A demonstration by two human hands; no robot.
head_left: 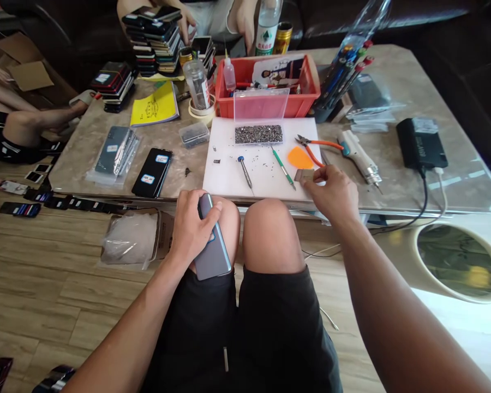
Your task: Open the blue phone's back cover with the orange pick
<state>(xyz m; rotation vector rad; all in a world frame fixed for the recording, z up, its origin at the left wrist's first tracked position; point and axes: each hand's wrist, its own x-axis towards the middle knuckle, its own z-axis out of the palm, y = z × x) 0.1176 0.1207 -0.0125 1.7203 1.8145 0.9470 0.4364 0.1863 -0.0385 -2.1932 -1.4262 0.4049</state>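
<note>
Two hands are occupied. Left hand [194,226] clasps a grey phone [211,245] against the left knee, back side up. Right hand [331,191] pinches a small metal blade [304,175] at the near edge of the white board [229,180]. Just beyond the right hand lie an orange pick [299,158], a green screwdriver [283,168] and orange-handled cutters [316,145]. Between the hands lies a blue-tipped screwdriver [244,172]. Farther off stands a screw tray [258,134], then a red bin [267,87].

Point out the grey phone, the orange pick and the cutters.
grey phone [213,256], head view, bare back panel below the left hand.
orange pick [298,158], head view, its flat middle.
cutters [304,141], head view, pivot behind the blades.
</note>
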